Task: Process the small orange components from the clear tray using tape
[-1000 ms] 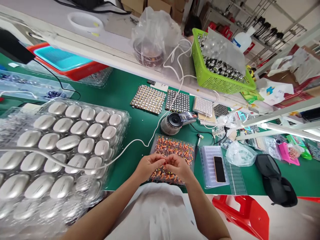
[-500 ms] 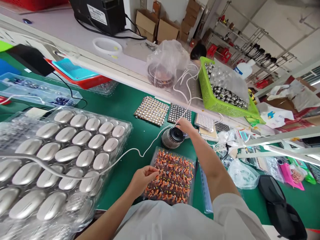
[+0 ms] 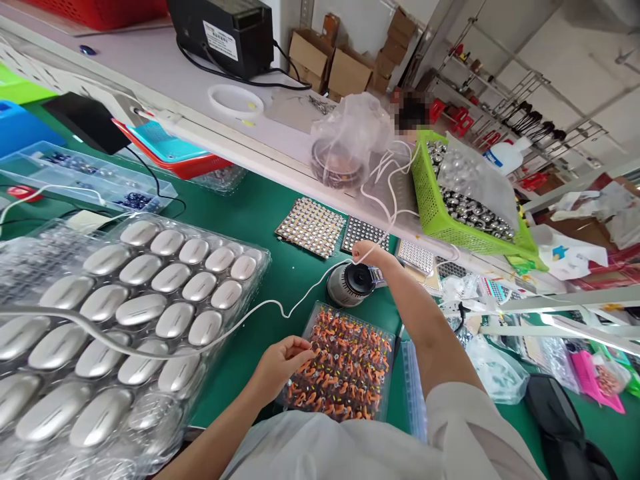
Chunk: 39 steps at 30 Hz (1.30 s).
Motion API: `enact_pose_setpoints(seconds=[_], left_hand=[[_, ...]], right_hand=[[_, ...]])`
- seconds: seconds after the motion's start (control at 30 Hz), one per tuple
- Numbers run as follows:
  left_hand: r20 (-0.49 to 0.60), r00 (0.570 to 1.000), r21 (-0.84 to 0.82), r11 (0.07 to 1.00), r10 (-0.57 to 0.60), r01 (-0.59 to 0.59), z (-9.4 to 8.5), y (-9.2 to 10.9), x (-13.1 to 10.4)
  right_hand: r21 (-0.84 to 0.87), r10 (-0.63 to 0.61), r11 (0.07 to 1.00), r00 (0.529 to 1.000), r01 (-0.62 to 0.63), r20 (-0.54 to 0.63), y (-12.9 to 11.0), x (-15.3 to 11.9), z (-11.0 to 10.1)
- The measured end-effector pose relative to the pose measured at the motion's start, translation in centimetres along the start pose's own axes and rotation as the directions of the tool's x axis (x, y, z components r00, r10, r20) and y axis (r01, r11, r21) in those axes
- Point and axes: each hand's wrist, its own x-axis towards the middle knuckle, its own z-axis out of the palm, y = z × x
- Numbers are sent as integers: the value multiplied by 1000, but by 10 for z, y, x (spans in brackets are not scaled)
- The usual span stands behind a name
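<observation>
Writing: white label on the black box (image 3: 227, 33) at upper centre, print too small to read.
Left hand (image 3: 280, 363): fingers curled together, pinched at the left edge of the clear tray (image 3: 345, 363) of small orange parts, lower centre.
Right hand (image 3: 367, 253): fingertips closed over the round grey device (image 3: 350, 283), mid-frame; what they pinch cannot be told.
Green basket (image 3: 465, 213): shiny metal pieces, upper right.
Blister tray (image 3: 125, 313): silver oval shells, left.

Green basket (image 3: 440, 220) of shiny caps, perhaps; silver shells tray (image 3: 125, 313) left.
</observation>
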Motion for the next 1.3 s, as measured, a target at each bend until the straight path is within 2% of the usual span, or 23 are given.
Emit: enact_pose_setpoints(seconds=[0.1,0.2,0.27,0.33,0.4,0.5,0.57,0.63,0.73,0.83,1.03,1.17,1.3], left_hand=[[-26,999,21,999,31,-31,1,13,-3],[-44,998,10,999,54,-53,6,29,-6],[-59,995,16,997,77,-76,13,39,-9],[-54,994,18,995,95,-94,24,49,-14],[-24,994,3,994,110,-110,35,57,-22],[28,991,-15,991,131,-130,51,65,-39],[55,988,-5,989,146,-146,58,69,-50],[65,985,11,987,158,-159,62,70,-59],[70,984,22,986,163,-165,63,68,-69],[54,982,60,981,179,-182,61,63,-74],[26,956,209,933,293,-292,59,58,-81],[27,934,246,903,357,-352,58,59,-85],[23,910,261,876,415,-406,58,59,-86]], right_hand=[[134,-10,991,995,23,-97,-17,-48,-2],[306,31,952,983,27,-182,-44,-112,7],[671,157,740,957,51,-246,-66,-156,18],[857,276,511,931,70,-240,-90,-195,33],[933,368,345,899,103,-236,-113,-227,49],[968,502,154,828,197,-249,-142,-259,74],[969,561,48,796,244,-228,-157,-271,88],[966,570,-10,796,257,-206,-167,-277,98],[962,540,-7,811,272,-225,-175,-281,100],[958,517,21,816,288,-257,-180,-283,94],[976,430,145,879,160,-208,-187,-283,77],[970,429,195,877,144,-216,-186,-280,74],[972,457,189,864,138,-212,-186,-276,78]])
